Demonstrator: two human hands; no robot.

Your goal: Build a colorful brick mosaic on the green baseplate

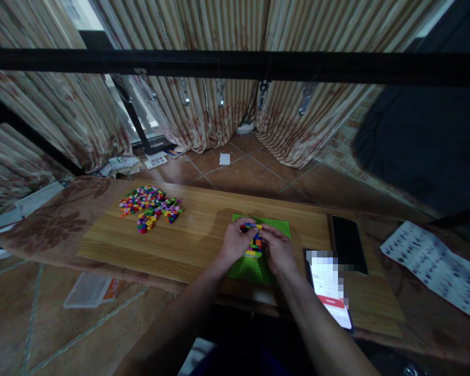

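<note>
A green studded baseplate [278, 225] lies on the wooden board in front of me. On it stands a small stack of multicoloured building bricks [255, 245], with blue and yellow bricks along its top. My left hand [238, 239] closes on the left side of the stack's top, thumb and fingers pinched. From the right, my right hand [276, 244] pinches the same top part near a yellow brick. Both sets of fingertips almost meet there, and they partly hide the bricks. Further left on the board lies a loose pile of small coloured bricks [149, 203].
Right of the baseplate lie a phone with a lit screen [325, 282] and a dark phone [348, 243]. A printed sheet [434, 266] is at the far right. A clear plastic box [86, 290] sits on the floor. A black bar [235, 63] crosses before the curtains.
</note>
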